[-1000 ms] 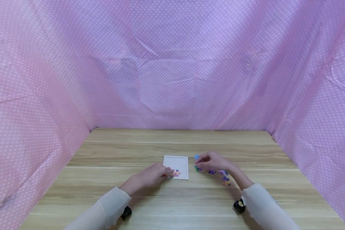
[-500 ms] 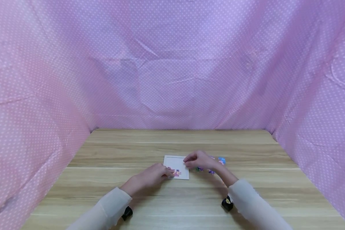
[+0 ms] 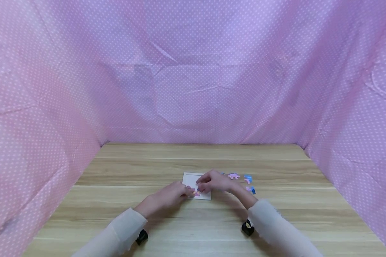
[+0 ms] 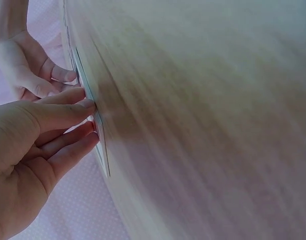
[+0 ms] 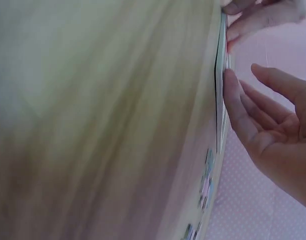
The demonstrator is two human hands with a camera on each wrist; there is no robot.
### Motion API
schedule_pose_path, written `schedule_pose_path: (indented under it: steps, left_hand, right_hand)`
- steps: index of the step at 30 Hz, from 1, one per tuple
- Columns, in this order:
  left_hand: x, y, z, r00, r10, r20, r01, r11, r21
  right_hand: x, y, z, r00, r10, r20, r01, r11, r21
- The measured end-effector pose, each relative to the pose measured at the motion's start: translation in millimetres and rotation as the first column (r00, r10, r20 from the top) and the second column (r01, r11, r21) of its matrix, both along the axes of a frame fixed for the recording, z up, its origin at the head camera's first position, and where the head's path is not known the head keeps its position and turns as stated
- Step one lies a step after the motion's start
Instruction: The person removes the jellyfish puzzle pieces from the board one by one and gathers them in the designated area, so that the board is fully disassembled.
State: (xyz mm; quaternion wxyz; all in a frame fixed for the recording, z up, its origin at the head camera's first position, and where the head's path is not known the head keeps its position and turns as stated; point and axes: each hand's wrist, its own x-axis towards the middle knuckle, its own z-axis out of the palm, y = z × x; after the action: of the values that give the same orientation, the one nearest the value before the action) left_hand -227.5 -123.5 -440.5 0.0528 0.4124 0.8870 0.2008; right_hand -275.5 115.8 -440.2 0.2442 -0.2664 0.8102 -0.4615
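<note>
A white square puzzle tray lies on the table, with a few pink and orange jigsaw pieces in its near part. My left hand rests at the tray's near left, its extended fingertips on the pieces. In the left wrist view, its fingers reach to the tray's edge. Over the tray's right half is my right hand, fingertips down by the pieces. The right wrist view shows one finger touching the tray and another standing apart. No piece shows between them, though the head view hides the spot beneath.
Loose jigsaw pieces lie right of the tray: a pink one, a blue and pink one, and another nearer. Others are partly hidden by the right arm. Pink dotted cloth surrounds the wooden table.
My right hand has moved left from the loose pieces onto the tray, beside the left hand. Loose pieces it had covered now show. The left hand has stayed in place.
</note>
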Motion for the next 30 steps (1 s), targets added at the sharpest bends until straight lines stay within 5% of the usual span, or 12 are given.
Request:
schedule_pose_path:
  steps: [14,30]
  left_hand:
    - [-0.1,0.9,-4.3,0.999,0.03,0.036,-0.03,1.0,0.007]
    - [-2.4,-1.0,-2.9,0.999,-0.041,0.004,0.041,0.997,0.065]
  right_hand:
    - [1.9,-14,-10.8,0.99,-0.026,-0.136,0.033,0.998,0.046]
    - [5.8,-23,-3.6,0.978,-0.022,-0.208,0.057,0.985,0.165]
